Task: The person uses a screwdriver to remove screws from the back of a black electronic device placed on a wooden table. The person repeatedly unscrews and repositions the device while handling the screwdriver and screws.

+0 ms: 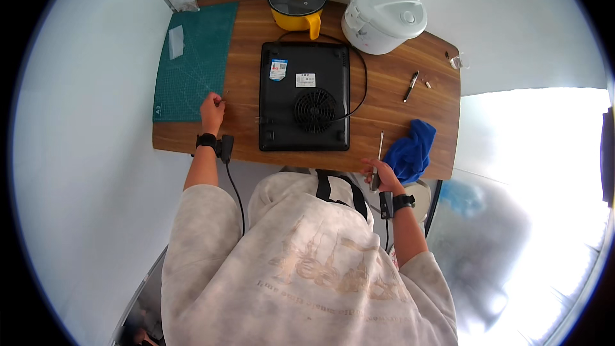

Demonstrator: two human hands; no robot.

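A black induction cooker (282, 106) lies bottom up in the middle of the table, its round fan grille (314, 110) and two stickers showing. Its black cord (366, 80) loops round the right side and across the bottom, with the plug (262, 120) near the left edge. My right hand (384, 176) grips a screwdriver (381, 147) by its handle at the table's front edge, shaft pointing away from me. Left of the cooker, my left hand (213, 107) is closed with fingertips together at the right edge of a green cutting mat (195, 70); whatever they pinch is too small to make out.
A yellow pot (291, 21) with a dark lid and a white rice cooker (378, 22) stand at the back. A blue cloth (410, 150) lies beside my right hand. Farther right are a pen (411, 86) and a small clear cup (459, 61). A wall borders the left.
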